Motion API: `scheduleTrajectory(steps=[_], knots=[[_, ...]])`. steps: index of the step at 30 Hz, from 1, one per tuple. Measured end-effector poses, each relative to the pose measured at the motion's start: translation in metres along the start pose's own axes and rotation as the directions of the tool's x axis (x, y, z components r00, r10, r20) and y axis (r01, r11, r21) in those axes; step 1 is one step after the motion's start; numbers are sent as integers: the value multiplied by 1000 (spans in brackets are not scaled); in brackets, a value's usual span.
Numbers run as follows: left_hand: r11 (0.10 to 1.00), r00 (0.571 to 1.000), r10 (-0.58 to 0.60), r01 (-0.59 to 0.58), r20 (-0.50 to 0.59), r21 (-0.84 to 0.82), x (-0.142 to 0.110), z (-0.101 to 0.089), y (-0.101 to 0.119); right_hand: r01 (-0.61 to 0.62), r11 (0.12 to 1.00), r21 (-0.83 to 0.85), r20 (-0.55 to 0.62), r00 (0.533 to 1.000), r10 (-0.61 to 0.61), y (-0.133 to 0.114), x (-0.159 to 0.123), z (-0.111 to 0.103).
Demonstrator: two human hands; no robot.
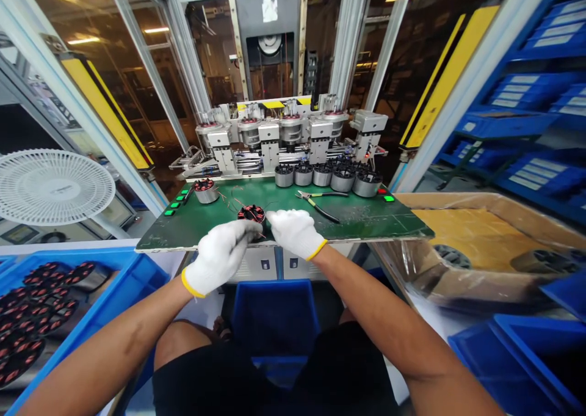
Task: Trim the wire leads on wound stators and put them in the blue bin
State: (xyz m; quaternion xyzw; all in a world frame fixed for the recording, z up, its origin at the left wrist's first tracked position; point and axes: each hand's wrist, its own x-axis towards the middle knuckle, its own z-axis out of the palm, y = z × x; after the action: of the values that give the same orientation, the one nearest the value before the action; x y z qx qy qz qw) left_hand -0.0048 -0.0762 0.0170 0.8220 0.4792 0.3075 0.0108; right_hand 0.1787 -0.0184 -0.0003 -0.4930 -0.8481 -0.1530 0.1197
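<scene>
Pinching in on a small wound motor stator (251, 214) here, with red and black windings (257, 213), lying flat on the green-topped counter (379, 220) near its front edge, and thin leads (235, 197) straying out across the top. Both hands wear white knit gloves (215, 263) with yellow cuffs (192, 284). The left hand (218, 258) looks closed into a pinch at the stator's near side, and the right hand (295, 233) has its fingertips (271, 218) up against the other side; can't tell from here if either is actually gripping a wire or the stator. Tip, IMO: keep the pinch light, work on the leads rather than the windings, and don't let them snag. Green-handled pliers (318, 201) lie just to the right, a second wound part (206, 191) in a metal sleeve sits to the left, and a row of steel cylinders (320, 176) lines the counter's back edge below the machine (270, 150).
</scene>
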Motion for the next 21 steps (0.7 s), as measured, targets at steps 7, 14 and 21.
scheduleTrajectory(steps=[7, 14, 21], knots=[[969, 970, -229, 236, 87, -77, 55, -17, 14, 35, 996, 85, 59, 997, -40, -16, -16, -5], [962, 964, -241, 221, 115, 162, 94, -3, 31, 6, 990, 137, 48, 999, -13, -49, -29, -4], [918, 972, 216, -233, 89, 321, 37, -17, -8, -35, 987, 159, 6, 999, 35, -38, -36, 5]])
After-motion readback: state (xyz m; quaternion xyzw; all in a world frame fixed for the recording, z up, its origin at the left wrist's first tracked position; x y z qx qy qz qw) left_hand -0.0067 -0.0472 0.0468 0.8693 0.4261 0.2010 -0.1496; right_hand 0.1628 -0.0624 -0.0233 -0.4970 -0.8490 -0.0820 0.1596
